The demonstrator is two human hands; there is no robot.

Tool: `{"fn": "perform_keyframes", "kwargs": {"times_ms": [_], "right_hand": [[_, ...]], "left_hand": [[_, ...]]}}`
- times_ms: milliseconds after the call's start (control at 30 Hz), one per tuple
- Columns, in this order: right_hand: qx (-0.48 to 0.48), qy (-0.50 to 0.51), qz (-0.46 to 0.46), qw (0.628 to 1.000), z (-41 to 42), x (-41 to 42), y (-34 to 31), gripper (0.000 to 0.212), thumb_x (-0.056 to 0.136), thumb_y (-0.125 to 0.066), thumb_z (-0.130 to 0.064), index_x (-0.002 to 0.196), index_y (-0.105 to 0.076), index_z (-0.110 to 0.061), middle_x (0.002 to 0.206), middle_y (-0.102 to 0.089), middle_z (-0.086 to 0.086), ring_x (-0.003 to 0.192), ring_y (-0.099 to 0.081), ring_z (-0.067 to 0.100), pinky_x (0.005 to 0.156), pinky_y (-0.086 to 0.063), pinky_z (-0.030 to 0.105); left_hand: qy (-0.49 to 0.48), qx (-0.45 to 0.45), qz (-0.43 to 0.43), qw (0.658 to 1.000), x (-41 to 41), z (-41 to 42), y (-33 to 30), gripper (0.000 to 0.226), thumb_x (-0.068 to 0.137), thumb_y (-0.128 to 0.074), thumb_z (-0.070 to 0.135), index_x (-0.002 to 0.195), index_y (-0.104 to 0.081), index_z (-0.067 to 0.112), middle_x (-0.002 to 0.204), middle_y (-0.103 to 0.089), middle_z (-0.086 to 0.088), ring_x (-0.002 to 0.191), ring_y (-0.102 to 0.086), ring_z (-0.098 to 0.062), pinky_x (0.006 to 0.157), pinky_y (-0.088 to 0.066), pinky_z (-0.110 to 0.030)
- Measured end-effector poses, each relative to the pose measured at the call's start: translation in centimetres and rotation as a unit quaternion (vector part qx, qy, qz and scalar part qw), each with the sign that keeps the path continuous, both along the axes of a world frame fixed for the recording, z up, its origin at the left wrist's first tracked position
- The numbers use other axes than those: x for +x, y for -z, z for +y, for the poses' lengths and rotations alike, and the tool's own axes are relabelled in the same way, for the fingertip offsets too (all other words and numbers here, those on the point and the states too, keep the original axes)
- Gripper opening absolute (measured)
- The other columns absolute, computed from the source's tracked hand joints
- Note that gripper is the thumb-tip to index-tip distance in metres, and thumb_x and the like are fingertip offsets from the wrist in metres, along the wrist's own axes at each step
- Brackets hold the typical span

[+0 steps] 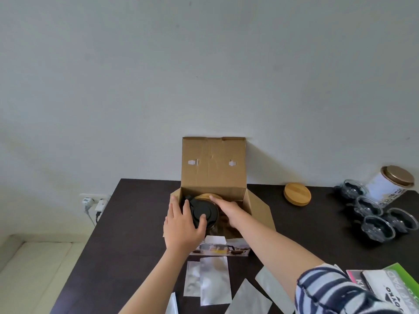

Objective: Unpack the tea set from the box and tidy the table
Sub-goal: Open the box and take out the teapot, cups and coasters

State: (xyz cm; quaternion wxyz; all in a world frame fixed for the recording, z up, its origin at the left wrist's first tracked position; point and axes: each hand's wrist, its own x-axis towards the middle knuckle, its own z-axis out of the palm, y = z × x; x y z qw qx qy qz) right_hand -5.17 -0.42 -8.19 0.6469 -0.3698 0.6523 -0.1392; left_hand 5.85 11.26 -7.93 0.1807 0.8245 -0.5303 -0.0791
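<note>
Teapot (204, 213) in box (214, 168) | both hands, left (181, 225) and right (227, 211), closed around it | risk: glass snagged cardboard, slipped onto counter (140, 214)

Two white plugs (94, 203) sit in the wall socket left of the table.

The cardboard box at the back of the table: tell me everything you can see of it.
The cardboard box is plain brown corrugated card, open, its lid flap upright against the wall with two small cut-outs, its side flaps splayed. It stands on the dark table. Inside sit a black-lidded teapot and something with a wooden top. The left hand and right hand reach in, gripping the teapot.
</note>
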Motion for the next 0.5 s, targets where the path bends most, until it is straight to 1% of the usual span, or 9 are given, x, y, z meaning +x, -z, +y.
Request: {"fn": "perform_keyframes", "kwargs": {"times_ms": [100,200,300,333,400,433,500], "right_hand": [[0.016,-0.031,-0.003,0.999,-0.6,1.3,0.2,0.105,0.059,-0.080,-0.061,0.138,-0.037,-0.007,0.137,-0.049,0.016,0.126,-0.044,0.035,0.106,-0.037,0.045],[0.033,-0.064,-0.013,0.997,-1.4,2.3,0.7,0.117,0.037,-0.084,-0.068,0.131,-0.047,-0.009,0.129,-0.055,0.016,0.120,-0.048,0.036,0.106,-0.039,0.048],[0.029,-0.063,-0.022,0.997,-2.2,2.5,2.1,0.118,0.025,-0.086,-0.066,0.126,-0.055,-0.012,0.118,-0.062,0.014,0.109,-0.055,0.032,0.100,-0.044,0.044],[0.024,-0.046,-0.031,0.998,-1.9,2.5,1.8,0.116,0.026,-0.087,-0.063,0.125,-0.055,-0.011,0.114,-0.064,0.014,0.105,-0.057,0.031,0.097,-0.046,0.044],[0.016,-0.015,-0.051,0.998,-1.1,2.1,0.8,0.102,0.042,-0.088,-0.055,0.125,-0.052,-0.008,0.110,-0.064,0.014,0.101,-0.058,0.030,0.091,-0.049,0.042],[0.016,-0.002,-0.057,0.998,-0.8,2.0,0.6,0.097,0.049,-0.087,-0.052,0.127,-0.049,-0.007,0.111,-0.062,0.014,0.102,-0.058,0.030,0.090,-0.048,0.041],[0.009,0.011,-0.049,0.999,-0.4,1.4,-0.1,0.099,0.054,-0.084,-0.052,0.133,-0.043,-0.008,0.120,-0.057,0.014,0.110,-0.053,0.031,0.088,-0.044,0.040]], "left_hand": [[-0.002,0.004,-0.003,1.000,0.2,-0.1,0.2,0.076,0.084,-0.030,0.061,0.145,-0.034,0.016,0.159,-0.010,-0.013,0.144,-0.018,-0.030,0.105,-0.039,-0.047],[-0.006,0.001,-0.003,1.000,0.3,-0.3,0.3,0.075,0.083,-0.032,0.060,0.143,-0.035,0.016,0.158,-0.012,-0.013,0.143,-0.021,-0.031,0.102,-0.041,-0.047],[-0.006,0.000,-0.005,1.000,0.3,-0.4,0.6,0.075,0.083,-0.033,0.060,0.143,-0.036,0.017,0.158,-0.013,-0.013,0.142,-0.023,-0.031,0.100,-0.042,-0.046],[-0.007,-0.003,-0.006,1.000,0.4,-0.4,0.7,0.075,0.082,-0.033,0.061,0.143,-0.036,0.016,0.158,-0.014,-0.013,0.142,-0.024,-0.031,0.099,-0.043,-0.046],[-0.008,-0.008,-0.006,1.000,0.4,-0.5,0.8,0.076,0.081,-0.033,0.061,0.141,-0.039,0.016,0.157,-0.018,-0.014,0.140,-0.026,-0.032,0.096,-0.045,-0.046],[-0.008,-0.009,-0.008,1.000,0.4,-0.5,0.8,0.076,0.081,-0.032,0.061,0.140,-0.040,0.015,0.156,-0.019,-0.014,0.140,-0.028,-0.032,0.095,-0.046,-0.046],[-0.007,-0.010,-0.012,1.000,0.5,-0.4,0.9,0.076,0.080,-0.031,0.062,0.140,-0.041,0.015,0.156,-0.020,-0.014,0.139,-0.029,-0.032,0.095,-0.047,-0.047]]}}
